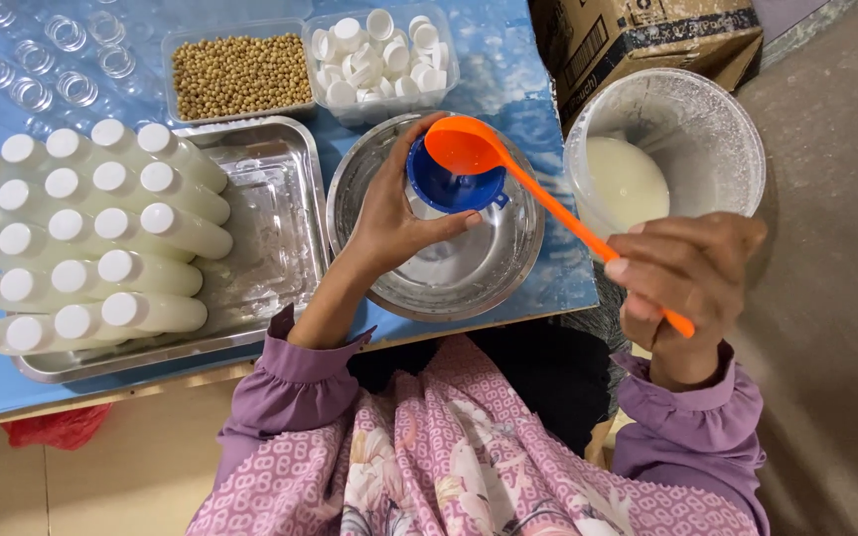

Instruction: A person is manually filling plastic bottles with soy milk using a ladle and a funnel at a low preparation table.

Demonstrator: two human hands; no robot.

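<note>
My left hand (pixel 394 213) is wrapped around a clear bottle standing in a steel bowl (pixel 503 263), with a blue funnel (pixel 454 184) seated in the bottle's mouth. My right hand (pixel 682 273) grips the long handle of an orange ladle (pixel 469 147), whose cup is tipped over the funnel. To the right stands a clear plastic bucket (pixel 737 129) holding white milky liquid (pixel 626 181).
A steel tray (pixel 280 208) at left carries several filled, white-capped bottles (pixel 101 233) lying in rows. Behind are a tub of soybeans (pixel 240 74), a tub of white caps (pixel 379 55) and empty clear bottles (pixel 42 65). A cardboard box (pixel 647 35) sits at the far right.
</note>
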